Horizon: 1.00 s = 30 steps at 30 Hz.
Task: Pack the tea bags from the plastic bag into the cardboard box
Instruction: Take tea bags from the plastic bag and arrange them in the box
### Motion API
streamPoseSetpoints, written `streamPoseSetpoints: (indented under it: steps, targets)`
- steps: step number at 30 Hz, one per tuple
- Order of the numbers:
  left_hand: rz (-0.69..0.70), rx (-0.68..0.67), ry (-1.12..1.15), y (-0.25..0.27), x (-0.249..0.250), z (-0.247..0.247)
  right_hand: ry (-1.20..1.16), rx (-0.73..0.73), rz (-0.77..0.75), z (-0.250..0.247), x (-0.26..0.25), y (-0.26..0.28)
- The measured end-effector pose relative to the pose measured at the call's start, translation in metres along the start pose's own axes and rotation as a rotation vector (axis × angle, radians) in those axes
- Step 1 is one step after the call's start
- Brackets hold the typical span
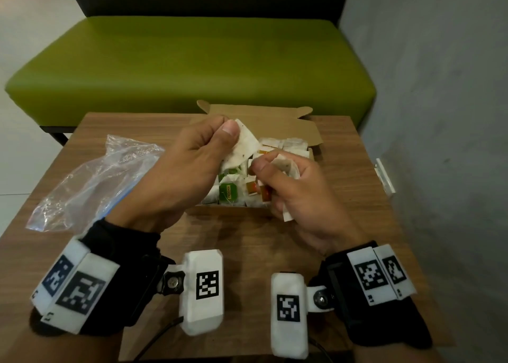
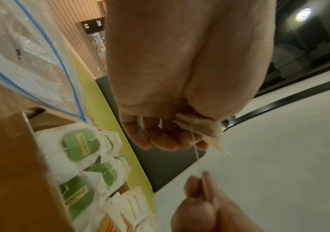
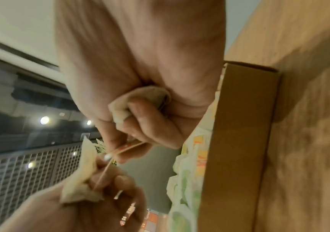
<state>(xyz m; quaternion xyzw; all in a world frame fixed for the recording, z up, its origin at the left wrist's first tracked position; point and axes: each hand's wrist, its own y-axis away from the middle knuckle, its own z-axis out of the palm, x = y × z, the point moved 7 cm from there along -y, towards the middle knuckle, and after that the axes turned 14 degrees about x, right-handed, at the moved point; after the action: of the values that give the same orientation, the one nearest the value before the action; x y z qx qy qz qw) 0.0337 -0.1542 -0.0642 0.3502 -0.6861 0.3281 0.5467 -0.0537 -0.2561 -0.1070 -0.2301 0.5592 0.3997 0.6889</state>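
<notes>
The left hand point(image 1: 189, 167) is pinching one tea bag point(image 1: 244, 145) while the right hand point(image 1: 299, 195) is clutching others above the cardboard box point(image 1: 299, 131). They look tangled by a string point(image 2: 195, 141), so next comes gently pulling them apart.

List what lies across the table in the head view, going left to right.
Plastic bag → left hand holding a tea bag → right hand holding another tea bag → small white object at the table's right edge.

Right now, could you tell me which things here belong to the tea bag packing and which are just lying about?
Belonging to the job:
- tea bag, pinched by left hand
- second tea bag, gripped by right hand
- cardboard box, holding packed bags
- plastic bag

Just lying about:
- green bench
- small white object at the table edge
</notes>
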Motion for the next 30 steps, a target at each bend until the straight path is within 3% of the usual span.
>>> streamPoseSetpoints:
  steps: [5, 9, 13, 20, 30]
  targets:
    - [-0.008, -0.125, 0.007, 0.007, -0.003, 0.015, -0.244, 0.009, 0.088, 0.004, -0.002, -0.002]
    - [-0.032, -0.078, 0.030, 0.007, -0.007, 0.019, -0.333, 0.013, 0.112, 0.004, -0.002, -0.003]
    - [0.045, -0.039, 0.032, 0.006, -0.003, 0.019, -0.337, 0.044, 0.094, 0.004, -0.002, -0.004]
    - [0.047, -0.111, -0.020, 0.011, -0.001, 0.024, -0.263, 0.216, -0.009, -0.008, -0.005, -0.009]
    - [0.101, 0.069, -0.063, 0.003, -0.005, 0.012, -0.136, 0.212, -0.094, -0.014, -0.010, -0.007]
